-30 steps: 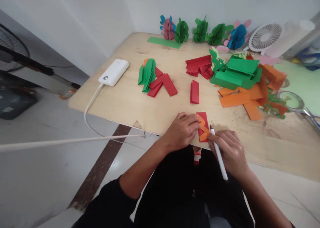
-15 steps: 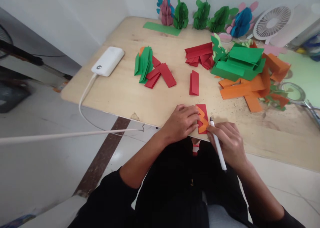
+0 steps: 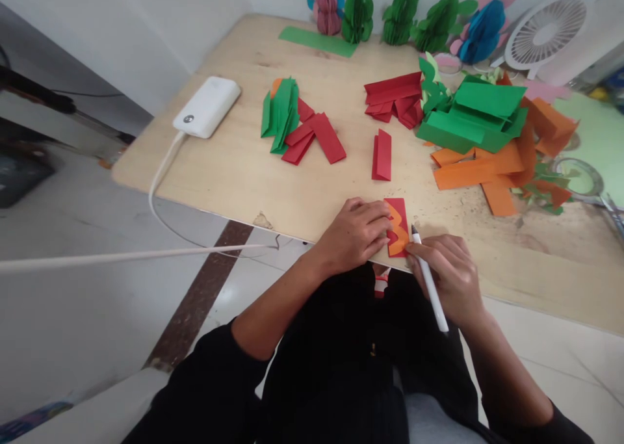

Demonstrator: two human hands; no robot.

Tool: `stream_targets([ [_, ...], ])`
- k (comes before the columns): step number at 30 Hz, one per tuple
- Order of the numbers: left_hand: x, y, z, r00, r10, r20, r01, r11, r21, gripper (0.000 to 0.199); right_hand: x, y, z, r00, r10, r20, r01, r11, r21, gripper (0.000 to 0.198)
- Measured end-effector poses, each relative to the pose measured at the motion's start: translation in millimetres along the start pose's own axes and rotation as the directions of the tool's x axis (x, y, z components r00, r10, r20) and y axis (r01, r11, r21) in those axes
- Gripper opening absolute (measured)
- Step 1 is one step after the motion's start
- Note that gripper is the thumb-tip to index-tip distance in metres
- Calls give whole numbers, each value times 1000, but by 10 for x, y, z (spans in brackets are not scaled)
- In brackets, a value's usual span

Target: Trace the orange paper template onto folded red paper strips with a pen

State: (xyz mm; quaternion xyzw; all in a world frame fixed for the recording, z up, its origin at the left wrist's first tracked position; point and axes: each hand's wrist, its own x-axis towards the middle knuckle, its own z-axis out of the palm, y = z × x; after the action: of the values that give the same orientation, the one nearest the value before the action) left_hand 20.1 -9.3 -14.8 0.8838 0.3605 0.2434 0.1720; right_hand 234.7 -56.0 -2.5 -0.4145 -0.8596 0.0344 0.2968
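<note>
At the table's near edge lies a folded red paper piece (image 3: 397, 205) with a wavy-edged orange paper cutout (image 3: 399, 234) on top. My left hand (image 3: 359, 231) presses on the left side of the cutout, its fingers bent and close together, hiding part of it. A white pen (image 3: 431, 281) slants through my right hand (image 3: 447, 268), which is closed around it. Its dark tip points up and away, just right of the red paper and apart from it. The right fingertips are beside the cutout's lower right corner.
Beyond my hands lie a folded red strip (image 3: 382, 155), red folded pieces (image 3: 327, 137), green folded paper (image 3: 281, 116) and a green pile (image 3: 478, 119) with orange strips (image 3: 480, 171). A power bank (image 3: 207, 106) trails a cable. Paper figures (image 3: 358, 12) and a fan (image 3: 546, 34) stand behind.
The whole view has shifted slightly, so the tabletop things appear a little higher. Both hands, the pen and the papers keep nearly the same places relative to each other.
</note>
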Motion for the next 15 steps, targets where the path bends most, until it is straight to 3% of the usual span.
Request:
stream_targets([
  [15, 2, 14, -12, 1000, -4, -5, 4, 1000, 1, 12, -3, -8, -4, 1000, 5, -8, -5, 1000, 1, 18],
])
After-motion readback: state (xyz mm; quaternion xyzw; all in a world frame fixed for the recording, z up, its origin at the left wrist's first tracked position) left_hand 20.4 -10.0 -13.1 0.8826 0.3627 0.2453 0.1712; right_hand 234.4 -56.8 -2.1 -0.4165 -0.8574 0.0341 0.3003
